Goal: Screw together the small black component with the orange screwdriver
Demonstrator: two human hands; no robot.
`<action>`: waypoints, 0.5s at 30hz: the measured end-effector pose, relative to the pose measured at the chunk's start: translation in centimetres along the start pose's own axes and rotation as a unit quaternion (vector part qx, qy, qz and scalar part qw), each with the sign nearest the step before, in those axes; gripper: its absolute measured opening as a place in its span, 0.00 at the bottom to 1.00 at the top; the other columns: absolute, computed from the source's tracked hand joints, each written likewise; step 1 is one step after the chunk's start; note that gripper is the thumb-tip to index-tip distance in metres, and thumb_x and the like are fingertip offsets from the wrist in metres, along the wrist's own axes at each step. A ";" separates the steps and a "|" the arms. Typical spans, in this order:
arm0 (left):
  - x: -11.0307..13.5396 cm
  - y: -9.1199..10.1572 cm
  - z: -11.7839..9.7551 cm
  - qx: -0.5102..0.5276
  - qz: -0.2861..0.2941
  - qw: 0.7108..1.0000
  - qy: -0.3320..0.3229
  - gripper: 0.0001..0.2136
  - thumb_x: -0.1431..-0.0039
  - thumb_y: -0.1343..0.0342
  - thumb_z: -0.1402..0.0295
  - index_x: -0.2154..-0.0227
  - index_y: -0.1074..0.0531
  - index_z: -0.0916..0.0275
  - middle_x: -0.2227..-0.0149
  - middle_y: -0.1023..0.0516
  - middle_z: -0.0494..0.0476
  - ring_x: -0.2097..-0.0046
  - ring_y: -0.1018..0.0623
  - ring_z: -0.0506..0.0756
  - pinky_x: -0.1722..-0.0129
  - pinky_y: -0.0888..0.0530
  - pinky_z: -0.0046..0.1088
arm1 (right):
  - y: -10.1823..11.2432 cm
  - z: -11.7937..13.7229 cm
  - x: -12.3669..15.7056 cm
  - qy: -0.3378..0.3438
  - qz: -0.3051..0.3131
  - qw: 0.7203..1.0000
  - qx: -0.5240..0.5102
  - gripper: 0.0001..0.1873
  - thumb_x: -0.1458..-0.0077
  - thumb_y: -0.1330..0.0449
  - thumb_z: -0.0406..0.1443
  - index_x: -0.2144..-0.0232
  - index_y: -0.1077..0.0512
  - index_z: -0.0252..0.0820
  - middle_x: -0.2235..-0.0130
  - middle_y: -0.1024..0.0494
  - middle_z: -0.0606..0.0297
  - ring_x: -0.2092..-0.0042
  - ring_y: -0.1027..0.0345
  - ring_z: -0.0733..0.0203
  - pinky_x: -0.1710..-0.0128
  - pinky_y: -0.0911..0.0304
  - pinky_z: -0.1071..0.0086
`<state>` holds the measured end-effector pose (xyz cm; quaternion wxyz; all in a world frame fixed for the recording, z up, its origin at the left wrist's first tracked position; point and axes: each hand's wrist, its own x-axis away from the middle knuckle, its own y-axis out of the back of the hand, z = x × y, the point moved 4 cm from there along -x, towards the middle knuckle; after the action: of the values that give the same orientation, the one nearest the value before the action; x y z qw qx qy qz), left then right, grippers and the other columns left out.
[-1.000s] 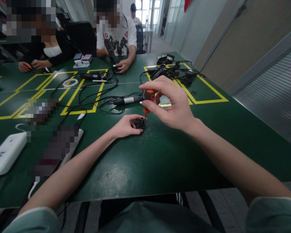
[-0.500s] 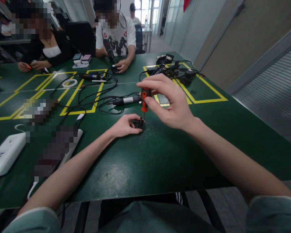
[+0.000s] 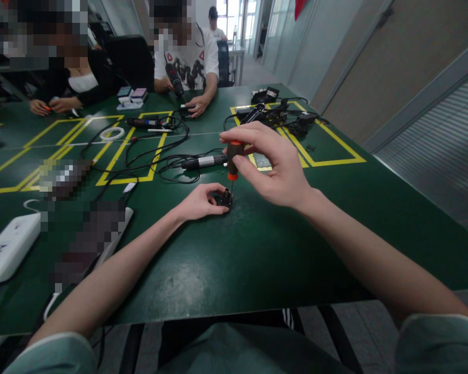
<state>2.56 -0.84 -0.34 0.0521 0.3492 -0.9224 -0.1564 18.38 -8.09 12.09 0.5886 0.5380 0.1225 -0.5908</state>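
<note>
Near the middle of the green table, my left hand [image 3: 203, 201] pinches a small black part with a round upright top [image 3: 226, 197] between thumb and fingers. It rests at the tabletop. Above it, my right hand [image 3: 275, 163] grips the grey and orange handle of a screwdriver [image 3: 233, 165] with thumb and fingertips. The screwdriver stands nearly upright, and its thin shaft points down to the right edge of the black part. Whether the tip sits in a screw is too small to tell.
Behind my hands lies a black and silver electric screwdriver [image 3: 205, 162] with its cable. Black cables and adapters [image 3: 292, 117] are heaped at the back right. At left are a white power strip [image 3: 13, 246] and a tape roll [image 3: 112, 134]. Across the table a person [image 3: 187, 67] works with a power tool.
The screwdriver handle has turned about its axis in my right hand, and those fingers have shifted slightly. My left hand and the black part have stayed in place.
</note>
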 end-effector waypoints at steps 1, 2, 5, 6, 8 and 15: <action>0.0 0.0 0.0 -0.003 0.004 1.000 -0.001 0.17 0.52 0.30 0.66 0.60 0.22 0.68 0.61 0.19 0.56 0.71 0.26 0.46 0.69 0.28 0.22 | -0.1 0.0 0.0 -0.003 0.003 1.000 -0.004 0.16 0.32 0.44 0.40 0.46 0.25 0.49 0.48 0.19 0.58 0.48 0.24 0.50 0.54 0.21 0.55; 0.0 0.0 0.0 -0.005 0.008 1.000 -0.003 0.17 0.52 0.31 0.66 0.60 0.22 0.68 0.61 0.18 0.56 0.70 0.26 0.46 0.69 0.27 0.22 | -0.2 0.1 0.1 -0.006 0.005 1.000 -0.007 0.16 0.32 0.44 0.39 0.45 0.25 0.49 0.48 0.19 0.58 0.48 0.23 0.50 0.55 0.20 0.55; -0.1 0.0 0.0 -0.014 0.004 1.000 -0.007 0.19 0.52 0.31 0.66 0.56 0.21 0.67 0.59 0.18 0.57 0.70 0.25 0.47 0.69 0.27 0.22 | -0.3 0.1 0.1 -0.016 -0.001 1.000 -0.007 0.17 0.33 0.43 0.39 0.44 0.26 0.50 0.49 0.20 0.60 0.50 0.23 0.52 0.57 0.20 0.57; -0.1 0.0 0.0 -0.018 -0.003 1.000 -0.009 0.21 0.53 0.30 0.67 0.55 0.21 0.67 0.59 0.19 0.57 0.69 0.25 0.47 0.68 0.27 0.22 | -0.3 0.1 0.1 -0.019 -0.006 1.000 -0.008 0.17 0.34 0.41 0.38 0.43 0.27 0.50 0.49 0.20 0.60 0.51 0.24 0.53 0.57 0.20 0.59; 0.0 0.0 0.0 -0.025 -0.020 0.999 -0.013 0.22 0.54 0.28 0.66 0.55 0.21 0.66 0.59 0.19 0.56 0.67 0.25 0.48 0.68 0.27 0.23 | -0.2 -0.1 0.2 -0.022 -0.020 1.000 -0.010 0.17 0.35 0.38 0.39 0.45 0.27 0.50 0.49 0.20 0.61 0.53 0.24 0.55 0.60 0.21 0.62; -0.1 0.6 0.5 0.022 0.025 0.999 0.038 0.24 0.57 0.24 0.63 0.57 0.21 0.68 0.71 0.21 0.51 0.72 0.25 0.48 0.70 0.28 0.23 | -0.2 -0.7 0.2 -0.021 -0.028 0.999 -0.017 0.14 0.37 0.36 0.43 0.50 0.25 0.48 0.53 0.21 0.61 0.55 0.24 0.55 0.59 0.21 0.60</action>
<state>2.15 -0.29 -0.59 0.0834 0.3324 -0.9315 -0.1217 18.59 -7.54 11.54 0.5833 0.5120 0.1352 -0.6159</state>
